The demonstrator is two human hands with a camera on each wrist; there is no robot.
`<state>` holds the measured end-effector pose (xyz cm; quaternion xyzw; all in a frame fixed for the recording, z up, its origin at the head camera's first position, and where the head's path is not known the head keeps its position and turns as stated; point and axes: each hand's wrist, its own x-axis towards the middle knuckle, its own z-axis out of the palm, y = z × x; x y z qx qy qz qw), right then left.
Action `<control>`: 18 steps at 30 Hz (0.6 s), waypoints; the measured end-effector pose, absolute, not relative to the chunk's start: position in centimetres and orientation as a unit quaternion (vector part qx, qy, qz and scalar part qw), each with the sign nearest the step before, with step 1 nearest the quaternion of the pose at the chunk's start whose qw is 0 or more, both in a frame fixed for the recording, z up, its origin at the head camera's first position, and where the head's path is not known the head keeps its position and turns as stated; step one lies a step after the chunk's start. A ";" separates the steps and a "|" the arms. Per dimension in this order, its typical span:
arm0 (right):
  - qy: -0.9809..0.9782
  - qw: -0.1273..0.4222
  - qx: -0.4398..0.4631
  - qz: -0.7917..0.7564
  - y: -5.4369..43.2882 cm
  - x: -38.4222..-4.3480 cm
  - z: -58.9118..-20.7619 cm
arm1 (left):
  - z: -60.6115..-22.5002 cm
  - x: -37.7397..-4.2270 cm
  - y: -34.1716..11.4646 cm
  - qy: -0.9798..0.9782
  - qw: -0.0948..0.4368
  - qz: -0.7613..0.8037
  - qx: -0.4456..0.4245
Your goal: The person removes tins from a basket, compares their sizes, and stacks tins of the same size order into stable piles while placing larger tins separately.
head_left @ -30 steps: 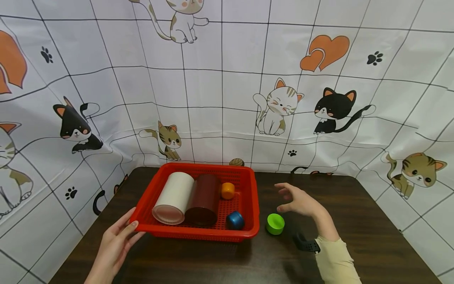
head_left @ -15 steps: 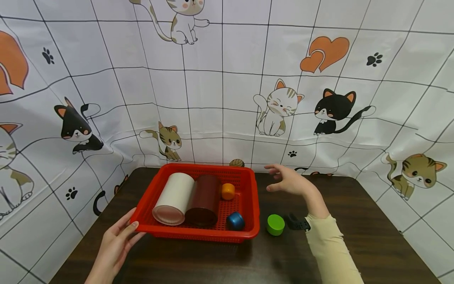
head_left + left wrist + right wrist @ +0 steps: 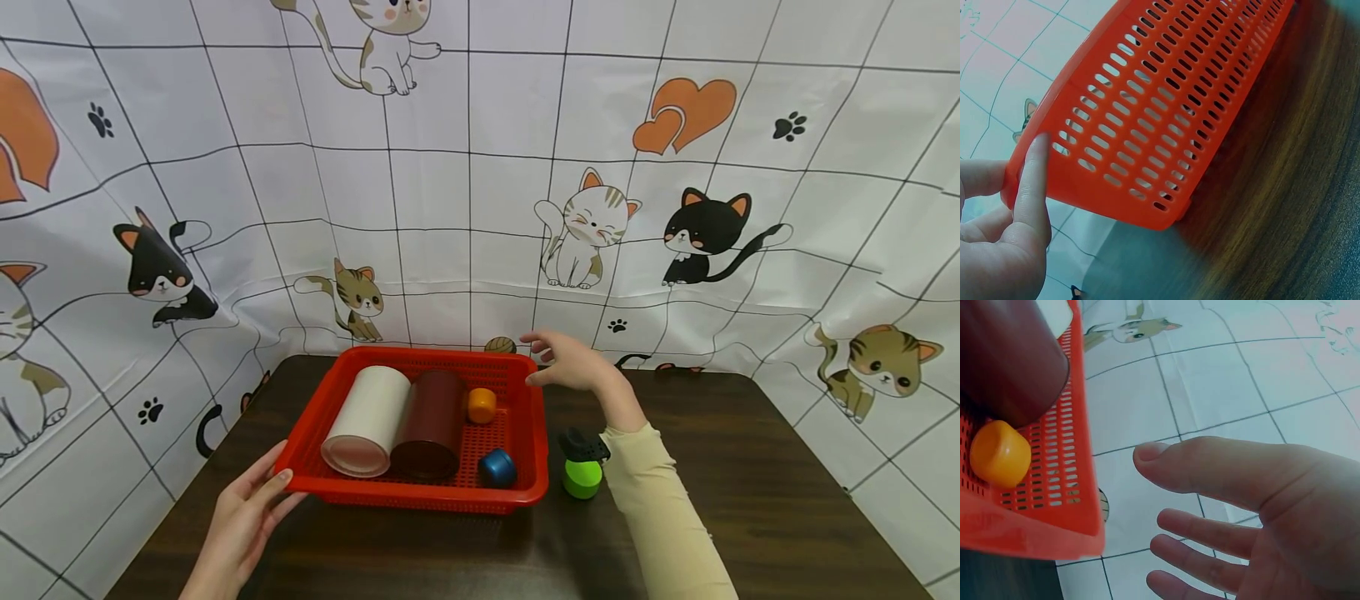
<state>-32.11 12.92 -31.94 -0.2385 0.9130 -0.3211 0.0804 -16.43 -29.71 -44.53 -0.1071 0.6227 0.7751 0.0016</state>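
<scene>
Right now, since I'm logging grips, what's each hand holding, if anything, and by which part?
The left hand grips the red, rectangular, perforated plastic basket by the rim at its near left corner; the right hand holds nothing.

The long right sleeve was pale yellow, close-fitting and softly creased, with an uneven cuff edge. Beside it sat a matte black wrist strap. The right fingers had rounded tips.

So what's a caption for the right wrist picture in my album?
An empty right hand near a red basket with a brown cylinder and small orange piece inside.
</scene>
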 end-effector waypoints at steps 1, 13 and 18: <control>0.914 0.078 -0.239 -0.318 12.6 -32.2 -32.0 | -44.5 -16.4 -29.7 0.622 0.002 0.775 -0.108; 0.917 0.055 -0.263 -0.295 9.2 -34.1 -34.1 | -44.5 -16.5 -29.7 0.622 0.002 0.775 -0.115; 0.911 0.054 -0.262 -0.313 7.9 -34.4 -35.4 | -44.6 -16.5 -29.7 0.613 -0.004 0.782 -0.114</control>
